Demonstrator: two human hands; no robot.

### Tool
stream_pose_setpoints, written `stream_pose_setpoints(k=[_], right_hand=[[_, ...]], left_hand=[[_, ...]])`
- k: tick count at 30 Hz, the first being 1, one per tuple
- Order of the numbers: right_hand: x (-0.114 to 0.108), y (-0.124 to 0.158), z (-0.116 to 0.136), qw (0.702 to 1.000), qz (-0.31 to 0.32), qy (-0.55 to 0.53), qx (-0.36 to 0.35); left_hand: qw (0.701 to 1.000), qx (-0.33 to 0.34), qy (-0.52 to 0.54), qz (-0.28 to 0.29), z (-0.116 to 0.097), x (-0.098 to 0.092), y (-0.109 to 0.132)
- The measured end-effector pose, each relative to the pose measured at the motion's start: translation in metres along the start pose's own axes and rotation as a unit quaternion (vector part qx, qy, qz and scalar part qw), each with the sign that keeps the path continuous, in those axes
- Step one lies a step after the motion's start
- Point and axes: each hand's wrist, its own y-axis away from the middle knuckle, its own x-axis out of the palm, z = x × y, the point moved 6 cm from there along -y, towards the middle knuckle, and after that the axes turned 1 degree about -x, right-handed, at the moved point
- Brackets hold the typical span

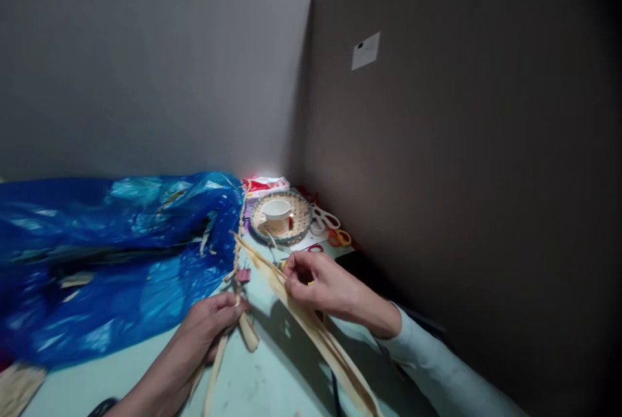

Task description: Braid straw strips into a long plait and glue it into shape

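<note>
My left hand [210,325] is closed in a pinch on the lower end of a thin braided straw cord [238,236] that runs up toward the back of the table. A pink binder clip [243,274] hangs on the cord just above my fingers. Loose pale strips [249,334] trail down from this hand. My right hand [318,286] is closed, its fingers pinching a long flat dried leaf strip [311,326] that stretches diagonally toward the lower right. The two hands are a short way apart above the pale green table [272,378].
A large crumpled blue plastic bag [107,255] covers the left of the table. Behind the hands a round woven tray [282,217] holds a small white cup [276,209]. Scissors with white and orange handles [330,226] lie beside the grey partition wall [437,177] on the right.
</note>
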Motion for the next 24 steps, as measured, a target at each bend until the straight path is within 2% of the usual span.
stream_pose_setpoints(k=[3,7,13,19,24], right_hand=[[0.034,-0.005,0.006,0.999,0.022,-0.026,-0.008],[0.055,-0.006,0.008,1.000,0.004,-0.016,-0.004],[0.064,-0.007,0.004,1.000,-0.025,0.000,0.013],[0.062,-0.007,0.002,0.998,-0.012,-0.029,0.047],[0.063,-0.010,0.003,0.998,-0.008,-0.061,0.034]], left_hand=[[0.999,0.005,0.030,0.031,-0.002,0.000,0.001],[0.995,0.016,0.075,0.066,-0.002,0.001,0.001],[0.993,0.011,0.085,0.077,0.002,-0.002,-0.002],[0.994,0.000,0.064,0.083,0.006,-0.002,-0.003],[0.994,0.013,0.064,0.085,0.004,-0.002,-0.003]])
